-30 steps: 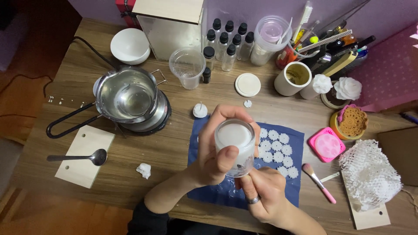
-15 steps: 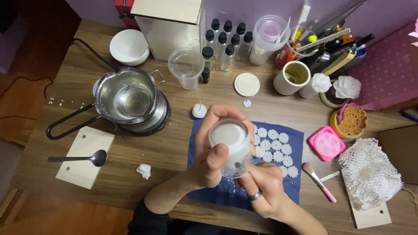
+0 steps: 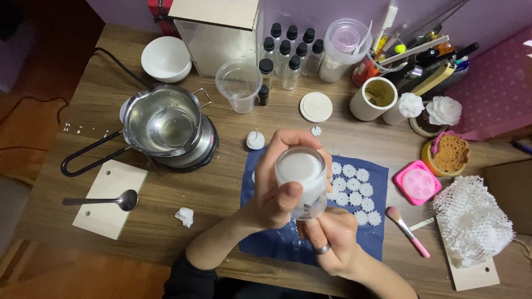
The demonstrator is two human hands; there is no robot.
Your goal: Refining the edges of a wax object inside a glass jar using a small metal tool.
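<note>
Head view: glass candle jar (image 3: 302, 180) upright, mouth toward camera.

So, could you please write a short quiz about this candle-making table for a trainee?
1. True or false: the left hand holds the glass jar of white wax.
2. Which thing lies on the wooden board at the left?
A. brush
B. spoon
C. lid
3. What colour is the cloth under the small white wax flowers?

Key:
1. True
2. B
3. Dark blue
</note>
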